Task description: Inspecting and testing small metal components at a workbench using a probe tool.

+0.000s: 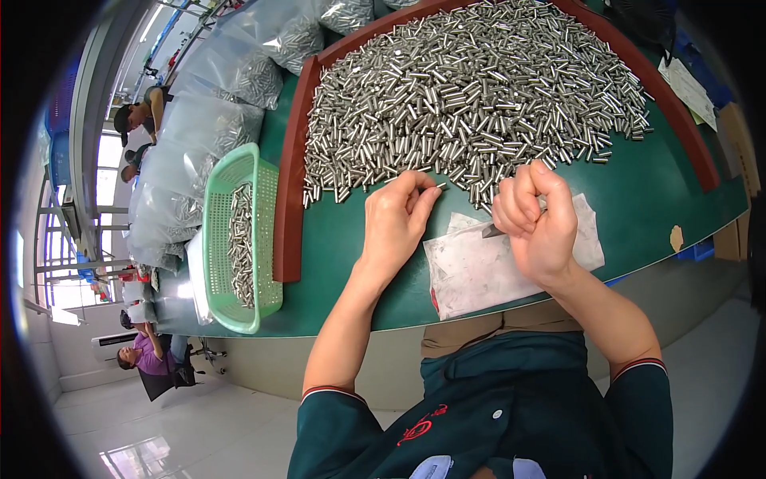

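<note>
Pin (442, 186) pinched in left grip (391, 215), long axis toward two o'clock, pile (471, 88) just beyond at twelve, right grip (542, 227) farther off at four, closed around dark piece (491, 231).

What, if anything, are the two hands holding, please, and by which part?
Left hand: a small silver metal cylinder, pinched near one end. Right hand: a dark grey object, its held part hidden.

Illegible red embroidered script (423, 425) on the dark green shirt (550, 391)
</note>
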Motion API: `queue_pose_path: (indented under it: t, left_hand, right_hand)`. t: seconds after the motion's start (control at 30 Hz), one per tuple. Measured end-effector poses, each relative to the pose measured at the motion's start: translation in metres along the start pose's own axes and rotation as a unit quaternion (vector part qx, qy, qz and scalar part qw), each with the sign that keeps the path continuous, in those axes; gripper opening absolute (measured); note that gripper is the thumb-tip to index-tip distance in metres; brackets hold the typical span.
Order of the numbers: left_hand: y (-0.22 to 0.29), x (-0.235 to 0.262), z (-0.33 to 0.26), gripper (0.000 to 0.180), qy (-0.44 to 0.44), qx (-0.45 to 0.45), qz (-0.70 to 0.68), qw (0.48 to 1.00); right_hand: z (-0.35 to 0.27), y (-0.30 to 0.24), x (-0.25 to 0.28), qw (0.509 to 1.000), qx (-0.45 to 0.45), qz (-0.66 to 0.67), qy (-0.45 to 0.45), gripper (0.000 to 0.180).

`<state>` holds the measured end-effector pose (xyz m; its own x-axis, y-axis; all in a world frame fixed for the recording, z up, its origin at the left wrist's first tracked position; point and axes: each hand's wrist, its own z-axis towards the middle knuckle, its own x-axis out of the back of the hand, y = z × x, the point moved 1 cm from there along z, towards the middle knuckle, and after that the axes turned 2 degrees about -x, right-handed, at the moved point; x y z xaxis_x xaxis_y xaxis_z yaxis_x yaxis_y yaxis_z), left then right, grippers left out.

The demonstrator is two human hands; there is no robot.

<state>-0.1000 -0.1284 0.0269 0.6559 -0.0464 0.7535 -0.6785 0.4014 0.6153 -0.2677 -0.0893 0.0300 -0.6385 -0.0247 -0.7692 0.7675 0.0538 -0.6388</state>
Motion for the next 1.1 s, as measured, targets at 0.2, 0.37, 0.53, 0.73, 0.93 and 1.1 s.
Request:
queue_pose_path:
  t: [0.2, 0.37, 0.53, 0.73, 0.93, 1.1]
  left_hand:
    - [-0.011, 0.009, -0.003, 0.007, -0.083, 0.202, -0.572, 0.791]
    - [-0.018, 0.011, -0.004, 0.006, -0.104, 0.195, -0.603, 0.767]
    - [-0.019, 0.010, -0.004, 0.009, -0.095, 0.201, -0.603, 0.766]
    - [-0.018, 0.009, -0.004, 0.009, -0.100, 0.203, -0.609, 0.760]
    - [-0.019, 0.012, -0.004, 0.014, -0.073, 0.222, -0.658, 0.716]
    - [-0.014, 0.008, -0.006, 0.011, -0.064, 0.207, -0.495, 0.841]
  right_hand:
    - [-0.001, 0.000, 0.002, 1.000, 0.007, 0.003, -0.008, 0.039]
    - [0.000, 0.002, 0.001, 1.000, 0.004, 0.002, -0.005, 0.039]
    - [0.000, 0.001, 0.000, 1.000, 0.006, 0.002, -0.003, 0.039]
    - [0.000, 0.001, 0.000, 1.000, 0.004, 0.000, 0.003, 0.039]
    - [-0.001, 0.001, 0.000, 1.000, 0.001, 0.003, 0.002, 0.039]
    - [-0.001, 0.002, 0.000, 1.000, -0.001, 0.010, 0.013, 0.039]
